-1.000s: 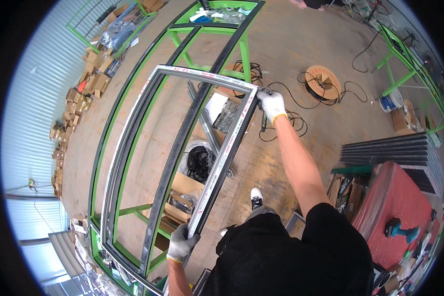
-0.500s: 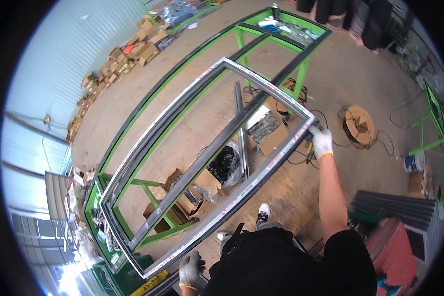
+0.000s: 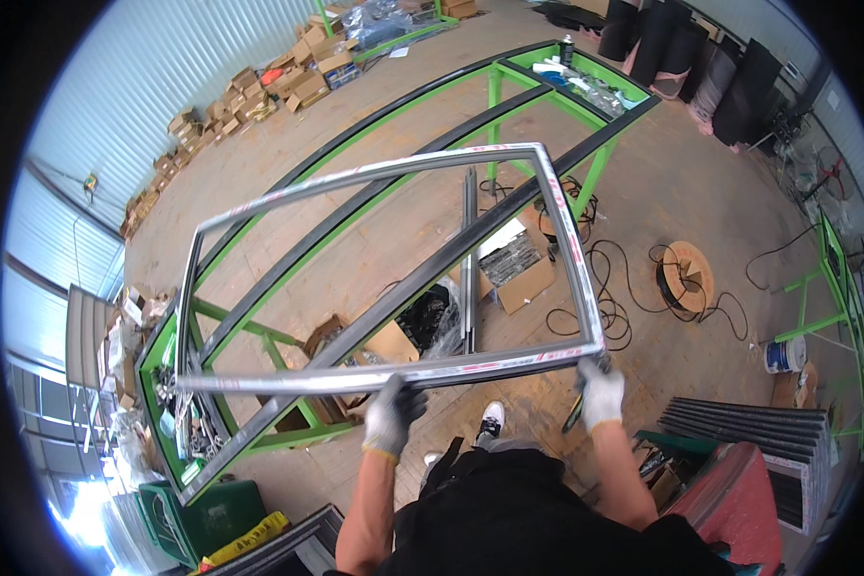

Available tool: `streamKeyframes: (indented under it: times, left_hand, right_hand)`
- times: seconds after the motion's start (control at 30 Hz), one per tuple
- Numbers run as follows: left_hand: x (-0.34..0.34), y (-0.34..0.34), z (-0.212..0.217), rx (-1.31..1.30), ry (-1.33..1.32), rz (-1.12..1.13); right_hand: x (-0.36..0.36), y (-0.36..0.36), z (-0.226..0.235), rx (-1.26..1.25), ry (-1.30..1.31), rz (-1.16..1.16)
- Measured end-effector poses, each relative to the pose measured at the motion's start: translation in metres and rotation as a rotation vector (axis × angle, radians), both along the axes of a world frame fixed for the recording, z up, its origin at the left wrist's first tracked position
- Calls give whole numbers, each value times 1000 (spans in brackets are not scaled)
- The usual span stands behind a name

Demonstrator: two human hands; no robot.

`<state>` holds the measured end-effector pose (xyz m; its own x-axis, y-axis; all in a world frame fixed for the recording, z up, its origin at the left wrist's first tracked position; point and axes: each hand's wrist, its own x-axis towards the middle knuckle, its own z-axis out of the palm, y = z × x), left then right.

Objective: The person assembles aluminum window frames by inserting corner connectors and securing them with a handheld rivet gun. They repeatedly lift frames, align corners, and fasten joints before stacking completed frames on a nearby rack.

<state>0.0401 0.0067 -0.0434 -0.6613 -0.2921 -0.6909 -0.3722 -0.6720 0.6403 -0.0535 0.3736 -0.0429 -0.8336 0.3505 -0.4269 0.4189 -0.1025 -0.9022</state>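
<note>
A large rectangular window frame [image 3: 470, 368], dark with white and red-marked film strips, lies over the green workbench [image 3: 494, 101]. My right hand [image 3: 602, 392], in a white and grey glove, grips its near right corner. My left hand [image 3: 392, 420], gloved alike, has its fingers against the near rail and appears closed on it; the fingertips are partly hidden. A slim dark and yellow tool [image 3: 573, 415] shows beside my right hand; whether that hand holds it, I cannot tell. Black strips cover the bench's curved green beams.
Under the bench stand open cardboard boxes [image 3: 523, 269] and long grey profiles [image 3: 469, 240]. A cable spool [image 3: 684, 276] with loose black cable lies right. Near right are a red object [image 3: 730, 509] and stacked dark profiles [image 3: 749, 427]; a green bin [image 3: 221, 509] stands near left.
The window frame has turned, its near rail now running almost across in front of me. My left hand has risen from below to the near rail. My right hand has come nearer with the corner.
</note>
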Motion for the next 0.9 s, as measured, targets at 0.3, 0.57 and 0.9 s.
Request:
streamKeyframes:
  times: [0.3, 0.57, 0.9]
  left_hand:
    - [13, 64, 8, -150, 14, -40]
    - [83, -6, 16, -473, 32, 63]
    - [228, -2, -17, -157, 79, 242]
  right_hand:
    - [116, -21, 47, 408, -255, 986]
    - [103, -66, 70, 482, -81, 1052]
    - [113, -115, 72, 112, -185, 1058]
